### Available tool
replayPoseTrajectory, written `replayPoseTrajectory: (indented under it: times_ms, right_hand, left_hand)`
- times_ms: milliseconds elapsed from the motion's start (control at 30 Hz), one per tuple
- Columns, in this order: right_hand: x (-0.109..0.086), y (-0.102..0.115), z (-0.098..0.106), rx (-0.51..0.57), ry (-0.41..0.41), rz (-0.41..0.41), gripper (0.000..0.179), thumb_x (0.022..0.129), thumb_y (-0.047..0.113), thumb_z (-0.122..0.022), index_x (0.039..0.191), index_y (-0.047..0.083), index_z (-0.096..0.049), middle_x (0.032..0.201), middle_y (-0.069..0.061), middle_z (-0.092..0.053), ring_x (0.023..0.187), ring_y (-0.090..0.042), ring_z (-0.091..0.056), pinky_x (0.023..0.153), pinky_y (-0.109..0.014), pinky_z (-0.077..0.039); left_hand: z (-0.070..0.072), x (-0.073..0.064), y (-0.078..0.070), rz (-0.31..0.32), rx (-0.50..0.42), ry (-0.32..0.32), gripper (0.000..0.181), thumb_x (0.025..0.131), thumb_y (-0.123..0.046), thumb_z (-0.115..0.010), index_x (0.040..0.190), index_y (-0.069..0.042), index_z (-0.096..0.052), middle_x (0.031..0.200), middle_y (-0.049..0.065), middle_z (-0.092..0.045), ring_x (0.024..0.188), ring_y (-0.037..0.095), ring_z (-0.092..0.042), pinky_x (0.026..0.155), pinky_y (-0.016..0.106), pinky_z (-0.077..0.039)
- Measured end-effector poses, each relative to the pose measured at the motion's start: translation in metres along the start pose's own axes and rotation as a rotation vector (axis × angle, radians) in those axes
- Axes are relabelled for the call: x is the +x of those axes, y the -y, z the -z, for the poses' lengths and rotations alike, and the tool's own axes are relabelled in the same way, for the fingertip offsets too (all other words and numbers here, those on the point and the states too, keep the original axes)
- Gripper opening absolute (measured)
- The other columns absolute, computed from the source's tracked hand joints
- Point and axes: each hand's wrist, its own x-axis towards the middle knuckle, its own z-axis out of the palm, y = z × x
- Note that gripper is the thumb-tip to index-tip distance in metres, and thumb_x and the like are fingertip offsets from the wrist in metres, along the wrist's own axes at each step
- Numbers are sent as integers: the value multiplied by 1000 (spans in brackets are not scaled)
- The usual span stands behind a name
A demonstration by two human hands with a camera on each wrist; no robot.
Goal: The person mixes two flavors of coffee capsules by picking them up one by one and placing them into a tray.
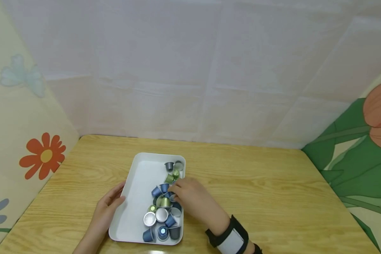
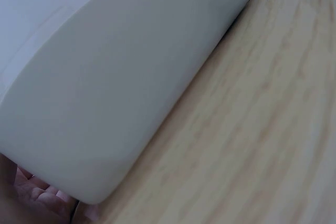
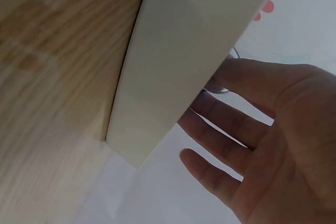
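Observation:
A white tray (image 1: 131, 211) lies on the table, with several coffee capsules along its right half. My left hand (image 1: 106, 208) holds the tray's left edge, its thumb at the rim. In the left wrist view, the tray's outer wall (image 2: 105, 87) fills the middle, and part of a hand shows at lower left. My right hand (image 1: 192, 199) reaches over the right rim among blue and green capsules (image 1: 165, 202). The right wrist view shows its thumb and fingers around a silver-rimmed capsule (image 3: 216, 86), mostly hidden behind thumb and tray wall; the other fingers are spread.
Silver-lidded capsules (image 1: 149, 219) and dark blue ones (image 1: 163, 233) crowd the tray's near right part. A grey capsule (image 1: 169, 166) stands near the far corner. The wooden table (image 1: 257, 183) meets a white cloth (image 1: 190, 70) behind. Flower-printed panels (image 1: 44, 155) flank both sides.

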Motion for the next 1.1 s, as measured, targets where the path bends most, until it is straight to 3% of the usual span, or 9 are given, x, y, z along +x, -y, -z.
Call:
replayPoseTrajectory:
  times_ms: [433,667,867,933,1100]
  right_hand:
    - [1,5,-1,41,29,-26,25,87,16,-77,112,12,-72,108,0,-67,103,-16,-62,93,-33,-51]
    - [-2,4,3,40,33,-54,27,90,23,-74,114,11,-72,109,-2,-68,101,-18,-63,91,-35,-52]
    - [-6,3,7,62,31,-77,28,93,25,-71,117,10,-70,110,-2,-69,101,-19,-64,91,-37,-52]
    - [-8,2,6,80,15,-76,29,93,23,-71,118,9,-69,112,-4,-68,104,-21,-63,92,-39,-51]
    - [-16,-4,4,106,-36,-99,34,92,18,-71,123,7,-66,122,-11,-65,112,-27,-61,97,-44,-49]
  left_hand:
    - [0,-1,2,-36,-15,-8,48,99,-5,-55,145,4,-44,148,20,-44,106,-16,-49,88,9,-44]
    - [-2,1,1,-36,-8,11,49,99,-2,-52,147,4,-41,151,19,-41,106,-17,-47,90,8,-42]
    - [-2,-1,0,-119,-33,23,50,100,-1,-50,148,6,-37,152,23,-37,112,-16,-46,92,6,-39]
    - [-2,-2,-2,-127,-22,24,50,101,-2,-51,148,5,-36,152,22,-37,120,-10,-46,94,5,-37]
    - [-3,-8,-14,-145,61,33,51,101,-5,-51,150,0,-37,155,18,-35,141,24,-34,94,4,-33]
